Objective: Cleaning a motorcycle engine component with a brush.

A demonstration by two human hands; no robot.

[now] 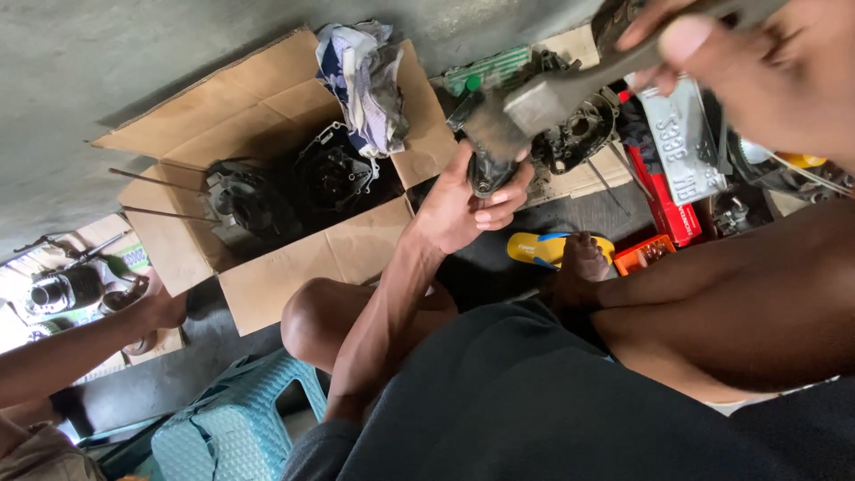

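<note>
My left hand (pixel 463 209) grips a small dark metal engine part (pixel 488 171) and holds it up above the floor. My right hand (pixel 757 71), close to the camera at the top right, is closed on the handle of a flat paintbrush (pixel 548 100). The brush's dark bristles (pixel 494 134) rest against the top of the part. My knees and dark shorts fill the lower right of the view.
An open cardboard box (pixel 267 107) holds dark engine pieces (pixel 334 174) and a crumpled rag (pixel 365 76). A blue plastic stool (pixel 232 432) stands at the lower left. Another person's arm (pixel 80 343) reaches in from the left near a metal cylinder (pixel 62 289). A yellow sandal (pixel 539 248), red trays (pixel 668 214) and an engine casing (pixel 579 134) lie ahead.
</note>
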